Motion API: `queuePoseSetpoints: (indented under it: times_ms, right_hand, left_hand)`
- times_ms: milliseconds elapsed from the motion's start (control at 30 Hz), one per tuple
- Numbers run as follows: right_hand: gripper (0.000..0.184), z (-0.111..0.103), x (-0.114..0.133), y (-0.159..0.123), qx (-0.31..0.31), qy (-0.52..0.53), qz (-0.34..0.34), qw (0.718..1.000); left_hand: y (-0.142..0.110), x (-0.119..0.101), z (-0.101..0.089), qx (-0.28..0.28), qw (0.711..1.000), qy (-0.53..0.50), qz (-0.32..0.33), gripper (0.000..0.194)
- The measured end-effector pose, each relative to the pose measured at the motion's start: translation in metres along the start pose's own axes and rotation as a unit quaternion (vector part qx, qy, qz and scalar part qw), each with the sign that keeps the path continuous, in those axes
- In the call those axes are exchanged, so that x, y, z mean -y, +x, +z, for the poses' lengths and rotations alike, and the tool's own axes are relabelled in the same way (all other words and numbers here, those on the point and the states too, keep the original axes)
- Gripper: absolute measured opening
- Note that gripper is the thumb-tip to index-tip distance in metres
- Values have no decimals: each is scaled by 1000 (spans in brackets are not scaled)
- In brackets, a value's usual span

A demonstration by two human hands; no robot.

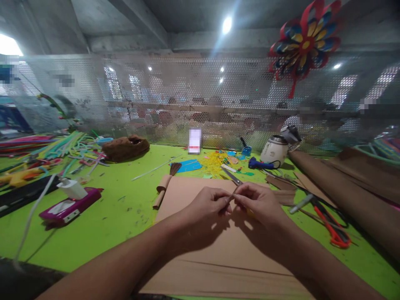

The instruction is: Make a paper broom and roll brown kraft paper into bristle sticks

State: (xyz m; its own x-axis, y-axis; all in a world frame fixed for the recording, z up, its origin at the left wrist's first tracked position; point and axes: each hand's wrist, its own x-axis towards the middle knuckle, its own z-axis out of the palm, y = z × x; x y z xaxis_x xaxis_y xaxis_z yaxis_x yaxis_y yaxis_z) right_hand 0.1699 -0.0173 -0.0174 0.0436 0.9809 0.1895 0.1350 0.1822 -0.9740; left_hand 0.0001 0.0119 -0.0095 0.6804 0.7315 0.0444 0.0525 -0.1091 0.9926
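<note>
My left hand (214, 202) and my right hand (256, 200) meet over a tan sheet (200, 246) on the table. Thumb and fingers of both are pinched around a small, thin brown strip (233, 196), mostly hidden by the fingertips. Just beyond the hands lie scissors (231, 175), their blades pointing away and to the left; the handles are covered by my right hand. A rolled tan piece (160, 198) lies at the sheet's left edge. Above it rests a brown fringed piece (175, 168).
A phone (194, 141) stands upright at the back. Yellow shreds (217, 162) and blue paper (189, 166) lie before it. Rightward are a white pot (274, 151), a blue glue gun (261, 163), a red-handled tool (333, 229) and brown sheets (325, 179). A purple power strip (73, 208) sits left.
</note>
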Motion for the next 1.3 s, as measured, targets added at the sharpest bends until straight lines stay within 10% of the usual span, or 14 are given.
queuePoseSetpoints:
  times_ms: [500,800,1300]
  right_hand:
    - [22,19,-4,-5,-51,118,49,991]
    - [21,26,7,-14,-12,174,62,983]
    - [26,-5,3,7,-140,198,2,970]
  left_hand:
    - [4,7,11,-84,986,-144,-30,11]
    - [-1,-1,14,-108,992,-71,-10,9]
    - [6,3,6,-98,995,36,-1,20]
